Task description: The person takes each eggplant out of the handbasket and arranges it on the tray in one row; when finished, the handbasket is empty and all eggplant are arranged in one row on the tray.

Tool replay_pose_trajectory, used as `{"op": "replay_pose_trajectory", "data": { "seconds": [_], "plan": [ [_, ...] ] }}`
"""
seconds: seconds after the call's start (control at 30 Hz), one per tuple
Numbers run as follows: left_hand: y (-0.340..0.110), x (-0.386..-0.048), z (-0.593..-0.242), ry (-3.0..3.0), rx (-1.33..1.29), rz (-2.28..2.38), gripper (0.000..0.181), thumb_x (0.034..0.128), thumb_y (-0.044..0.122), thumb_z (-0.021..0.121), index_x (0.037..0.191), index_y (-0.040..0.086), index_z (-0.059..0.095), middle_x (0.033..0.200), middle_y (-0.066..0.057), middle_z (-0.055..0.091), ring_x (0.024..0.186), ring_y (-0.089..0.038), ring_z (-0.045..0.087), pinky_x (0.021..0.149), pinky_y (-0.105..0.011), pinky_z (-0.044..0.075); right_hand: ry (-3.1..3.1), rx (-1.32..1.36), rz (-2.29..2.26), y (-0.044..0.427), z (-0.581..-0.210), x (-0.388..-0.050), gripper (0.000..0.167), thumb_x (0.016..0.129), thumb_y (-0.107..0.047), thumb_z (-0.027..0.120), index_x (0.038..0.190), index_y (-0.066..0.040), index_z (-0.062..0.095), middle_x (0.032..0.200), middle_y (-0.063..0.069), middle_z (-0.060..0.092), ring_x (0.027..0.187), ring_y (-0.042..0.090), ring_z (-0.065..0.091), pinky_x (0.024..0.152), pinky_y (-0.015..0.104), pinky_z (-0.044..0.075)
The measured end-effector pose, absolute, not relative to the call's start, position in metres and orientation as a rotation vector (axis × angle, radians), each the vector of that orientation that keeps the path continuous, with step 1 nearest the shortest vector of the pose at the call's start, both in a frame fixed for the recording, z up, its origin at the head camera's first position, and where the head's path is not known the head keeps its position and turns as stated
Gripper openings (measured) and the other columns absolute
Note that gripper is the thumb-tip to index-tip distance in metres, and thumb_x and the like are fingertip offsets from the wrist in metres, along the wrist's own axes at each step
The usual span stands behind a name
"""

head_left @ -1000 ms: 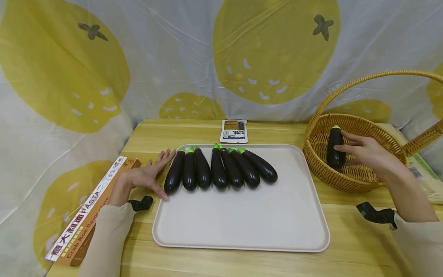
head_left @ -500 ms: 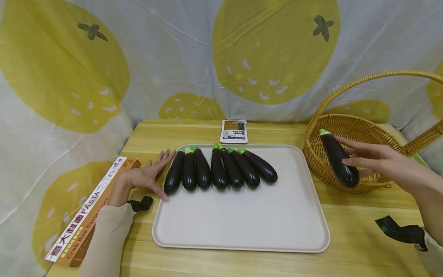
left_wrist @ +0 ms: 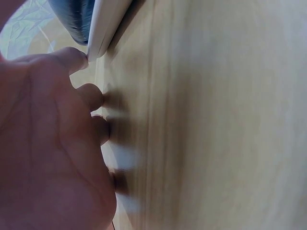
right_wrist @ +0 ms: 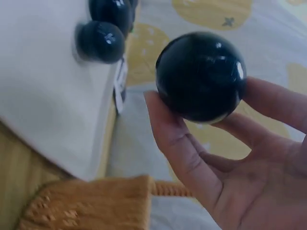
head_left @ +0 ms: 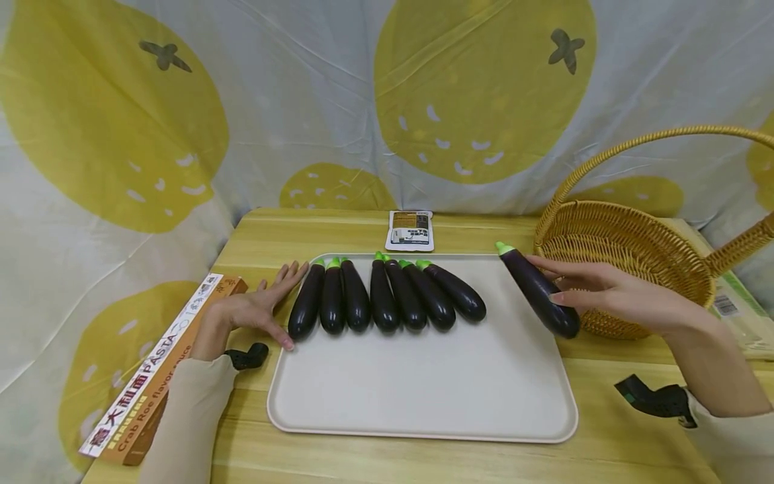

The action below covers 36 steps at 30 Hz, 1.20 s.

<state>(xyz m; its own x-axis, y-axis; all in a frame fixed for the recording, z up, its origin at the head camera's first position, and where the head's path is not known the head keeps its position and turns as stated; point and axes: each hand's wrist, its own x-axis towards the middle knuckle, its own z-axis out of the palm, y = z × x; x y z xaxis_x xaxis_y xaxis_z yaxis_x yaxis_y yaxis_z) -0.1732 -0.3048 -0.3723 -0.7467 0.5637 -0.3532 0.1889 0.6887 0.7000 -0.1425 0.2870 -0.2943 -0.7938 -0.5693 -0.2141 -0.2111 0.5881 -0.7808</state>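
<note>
My right hand [head_left: 611, 293] pinches a dark purple eggplant [head_left: 538, 293] with a green stem end, tilted above the right edge of the white tray [head_left: 423, 383]. In the right wrist view the round end of this eggplant [right_wrist: 200, 76] sits between thumb and fingers. Several other eggplants [head_left: 382, 296] lie side by side along the tray's back left part, stems toward the back. Spread fingers of my left hand [head_left: 259, 309] rest at the tray's left edge, close beside the leftmost eggplant [head_left: 306, 301]. The left wrist view shows the palm [left_wrist: 48, 143] near the tray's side.
A wicker basket [head_left: 629, 252] with a tall handle stands right of the tray. Behind the tray lies a small packet [head_left: 410, 230]. A long pasta box [head_left: 160, 370] is at the left, beside the left forearm. A pale green package [head_left: 740, 309] lies behind the basket.
My right hand has lifted the eggplant out of the basket and carried it left to the tray's right edge. The left hand and the row of eggplants have stayed in place.
</note>
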Motion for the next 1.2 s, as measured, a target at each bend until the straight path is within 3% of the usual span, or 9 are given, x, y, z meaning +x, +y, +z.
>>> {"op": "replay_pose_trajectory", "data": {
  "seconds": [0.1,0.27,0.33,0.63,0.83,1.03,1.2],
  "plan": [
    [-0.305,-0.173,-0.372,2.34,0.574,0.885,0.149,0.0679,0.032,0.098,0.166,0.013,-0.013,0.165,-0.024,-0.035,0.151,-0.046,-0.036,0.114,-0.076,-0.024,2.383,-0.625,-1.065,0.269,-0.297,-0.148,0.061,0.107,-0.031,0.058,0.163,-0.029,0.034,0.171,0.006,0.03,0.156,0.038,0.026,0.106,0.02,0.044],
    [-0.304,-0.173,-0.372,2.343,0.571,0.881,0.15,0.0673,0.032,0.098,0.166,0.013,-0.013,0.165,-0.024,-0.035,0.151,-0.046,-0.035,0.115,-0.076,-0.023,2.376,-0.626,-1.069,0.246,-0.31,-0.162,0.062,0.106,-0.033,0.058,0.163,-0.025,0.035,0.17,0.007,0.033,0.158,0.04,0.024,0.119,0.058,0.034],
    [-0.304,-0.173,-0.372,2.347,0.569,0.875,0.15,0.0672,0.032,0.098,0.166,0.013,-0.013,0.165,-0.024,-0.034,0.152,-0.046,-0.035,0.115,-0.076,-0.023,2.354,-0.612,-1.088,0.24,-0.316,-0.168,0.061,0.106,-0.03,0.058,0.163,-0.024,0.035,0.17,0.008,0.032,0.158,0.04,0.023,0.121,0.063,0.03],
    [-0.304,-0.173,-0.371,2.344,0.565,0.875,0.15,0.0671,0.032,0.098,0.166,0.013,-0.014,0.165,-0.024,-0.034,0.152,-0.046,-0.035,0.115,-0.076,-0.023,2.326,-0.584,-1.085,0.228,-0.331,-0.188,0.061,0.105,-0.021,0.058,0.162,-0.021,0.037,0.169,0.01,0.033,0.158,0.041,0.023,0.122,0.065,0.03],
    [-0.304,-0.173,-0.372,2.342,0.564,0.872,0.151,0.0667,0.032,0.099,0.166,0.014,-0.014,0.165,-0.024,-0.034,0.152,-0.046,-0.035,0.115,-0.076,-0.023,2.292,-0.605,-1.096,0.224,-0.338,-0.196,0.06,0.105,-0.02,0.058,0.161,-0.024,0.038,0.17,0.007,0.033,0.159,0.04,0.021,0.124,0.068,0.023],
    [-0.305,-0.174,-0.373,2.321,0.577,0.896,0.15,0.0678,0.031,0.098,0.166,0.014,-0.015,0.164,-0.024,-0.036,0.151,-0.046,-0.036,0.114,-0.076,-0.024,2.245,-0.646,-1.12,0.22,-0.346,-0.199,0.06,0.106,-0.017,0.057,0.162,-0.015,0.036,0.17,0.013,0.03,0.159,0.043,0.017,0.124,0.069,0.021],
    [-0.305,-0.174,-0.373,2.315,0.581,0.907,0.15,0.0682,0.03,0.098,0.166,0.015,-0.015,0.164,-0.024,-0.036,0.15,-0.046,-0.037,0.114,-0.076,-0.025,2.23,-0.644,-1.146,0.22,-0.351,-0.199,0.061,0.106,-0.017,0.058,0.162,-0.014,0.036,0.169,0.016,0.031,0.159,0.044,0.016,0.124,0.069,0.021]
  ]
}}
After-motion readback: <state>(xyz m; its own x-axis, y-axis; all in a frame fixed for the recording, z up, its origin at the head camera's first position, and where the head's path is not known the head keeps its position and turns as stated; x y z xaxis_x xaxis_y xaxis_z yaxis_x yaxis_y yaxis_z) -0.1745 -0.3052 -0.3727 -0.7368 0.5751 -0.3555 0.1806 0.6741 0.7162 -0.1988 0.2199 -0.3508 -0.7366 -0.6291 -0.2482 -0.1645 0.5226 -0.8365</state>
